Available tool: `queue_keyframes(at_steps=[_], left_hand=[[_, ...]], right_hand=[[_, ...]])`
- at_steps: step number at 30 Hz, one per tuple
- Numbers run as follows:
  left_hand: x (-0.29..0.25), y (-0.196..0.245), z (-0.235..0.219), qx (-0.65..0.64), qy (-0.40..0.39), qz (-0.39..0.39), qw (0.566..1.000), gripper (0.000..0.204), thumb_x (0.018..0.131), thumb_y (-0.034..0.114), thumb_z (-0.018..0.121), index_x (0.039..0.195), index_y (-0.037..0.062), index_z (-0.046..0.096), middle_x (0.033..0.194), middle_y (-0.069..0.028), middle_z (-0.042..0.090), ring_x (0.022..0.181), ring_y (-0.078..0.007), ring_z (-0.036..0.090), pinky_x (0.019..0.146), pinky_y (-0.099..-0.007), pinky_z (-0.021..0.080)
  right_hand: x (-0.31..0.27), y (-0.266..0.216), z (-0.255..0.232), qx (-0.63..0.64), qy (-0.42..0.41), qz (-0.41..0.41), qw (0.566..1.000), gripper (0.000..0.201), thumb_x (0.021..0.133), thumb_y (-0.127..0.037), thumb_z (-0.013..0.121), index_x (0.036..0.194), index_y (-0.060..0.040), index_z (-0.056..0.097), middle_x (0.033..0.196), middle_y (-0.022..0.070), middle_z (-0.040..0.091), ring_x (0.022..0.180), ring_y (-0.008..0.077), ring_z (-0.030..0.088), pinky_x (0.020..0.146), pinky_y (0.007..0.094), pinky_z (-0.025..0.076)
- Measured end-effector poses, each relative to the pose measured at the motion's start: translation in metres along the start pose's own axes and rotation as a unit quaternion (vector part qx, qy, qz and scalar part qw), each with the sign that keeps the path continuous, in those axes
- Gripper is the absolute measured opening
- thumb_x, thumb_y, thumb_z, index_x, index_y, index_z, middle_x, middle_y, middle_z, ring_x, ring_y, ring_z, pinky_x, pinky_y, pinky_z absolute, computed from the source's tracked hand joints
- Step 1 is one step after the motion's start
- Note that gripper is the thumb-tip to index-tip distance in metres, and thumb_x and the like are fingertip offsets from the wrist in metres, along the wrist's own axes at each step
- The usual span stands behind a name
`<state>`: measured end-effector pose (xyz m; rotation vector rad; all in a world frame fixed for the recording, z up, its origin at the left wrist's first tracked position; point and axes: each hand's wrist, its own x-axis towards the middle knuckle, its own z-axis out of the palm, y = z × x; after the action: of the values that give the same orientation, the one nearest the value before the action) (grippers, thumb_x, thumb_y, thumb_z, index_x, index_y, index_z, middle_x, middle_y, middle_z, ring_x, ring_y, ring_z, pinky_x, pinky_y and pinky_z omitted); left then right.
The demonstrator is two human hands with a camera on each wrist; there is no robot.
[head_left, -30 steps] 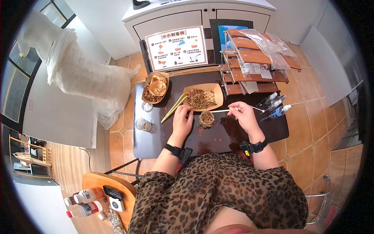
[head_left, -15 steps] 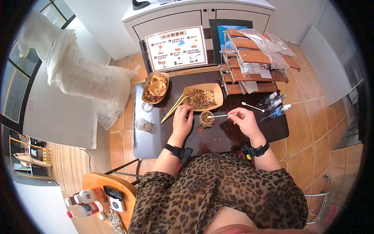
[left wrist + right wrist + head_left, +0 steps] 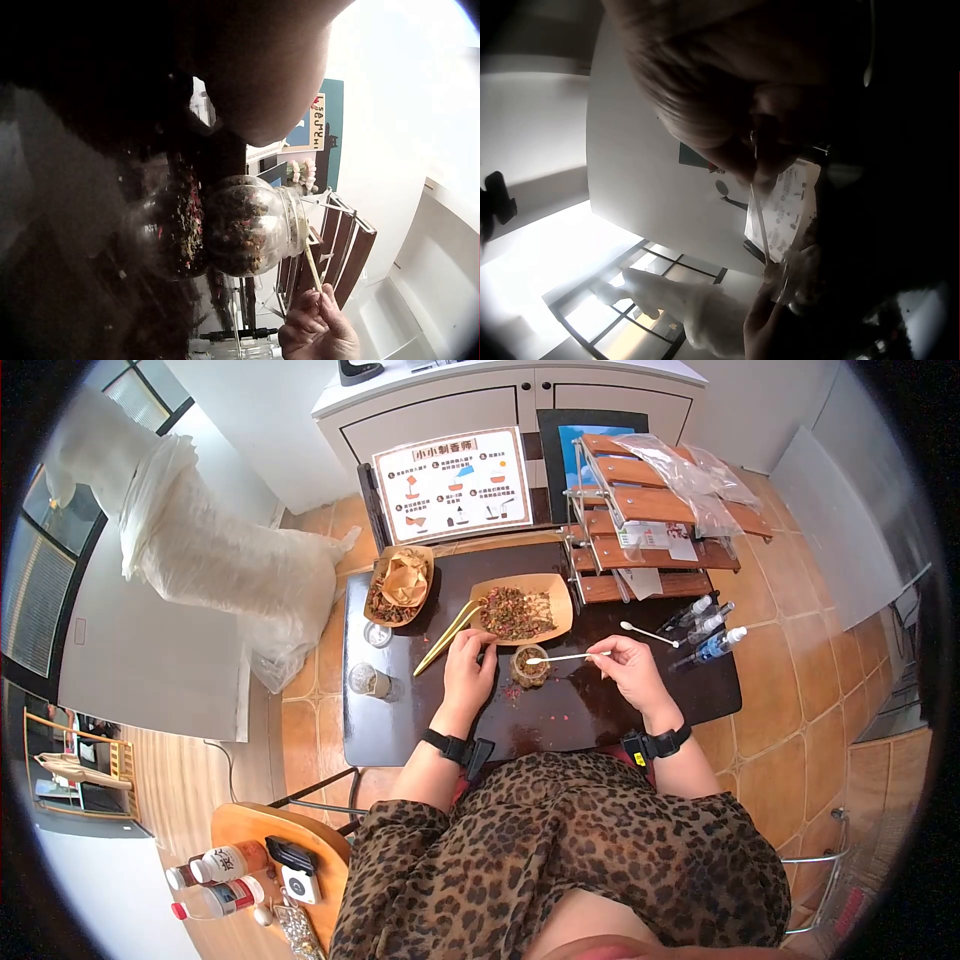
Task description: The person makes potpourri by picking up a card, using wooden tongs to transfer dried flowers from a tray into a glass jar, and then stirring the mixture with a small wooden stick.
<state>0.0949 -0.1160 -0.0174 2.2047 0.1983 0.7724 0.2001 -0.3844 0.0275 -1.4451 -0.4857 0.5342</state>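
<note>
My right hand point(image 3: 627, 665) pinches a thin white stick-like spoon point(image 3: 565, 657) between thumb and fingers. The spoon's tip lies over the mouth of a small round glass jar point(image 3: 530, 672). In the left wrist view the jar point(image 3: 244, 225) stands upright, part filled with dried petals and leaf bits, and the spoon point(image 3: 313, 266) meets its rim. To the left of the jar, my left hand point(image 3: 468, 672) is lowered at the table with relaxed fingers and nothing visible in it. Its fingertips come near a paper tray point(image 3: 562, 595) of dried flowers.
Gold tweezers point(image 3: 440, 645) lean on the tray. Another paper tray point(image 3: 428, 580), a clear lid point(image 3: 378, 634) and a second jar point(image 3: 370, 680) occupy the left side. A white spoon point(image 3: 650, 634) and spray bottles point(image 3: 720, 647) lie right, before a wooden rack point(image 3: 650, 505).
The spoon's tip has come from behind the jar, near the tray, to over the jar's mouth, and my right hand has shifted slightly nearer me. My left hand stays in place.
</note>
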Motion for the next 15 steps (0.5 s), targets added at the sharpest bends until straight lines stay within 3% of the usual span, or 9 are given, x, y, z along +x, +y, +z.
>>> queue_keyframes(at_steps=[15], left_hand=[[0.000, 0.000, -0.001, -0.002, -0.004, -0.004, 1.000, 0.012, 0.089, 0.002, 0.068, 0.101, 0.0018, 0.065, 0.104, -0.0145, 0.063, 0.101, -0.0333, 0.062, 0.089, -0.0397, 0.050]], right_hand=[[0.002, 0.017, -0.008, -0.022, 0.016, 0.039, 0.999, 0.011, 0.094, -0.001, 0.067, 0.104, -0.0007, 0.071, 0.087, -0.0017, 0.068, 0.073, 0.0034, 0.058, 0.063, 0.0192, 0.046]])
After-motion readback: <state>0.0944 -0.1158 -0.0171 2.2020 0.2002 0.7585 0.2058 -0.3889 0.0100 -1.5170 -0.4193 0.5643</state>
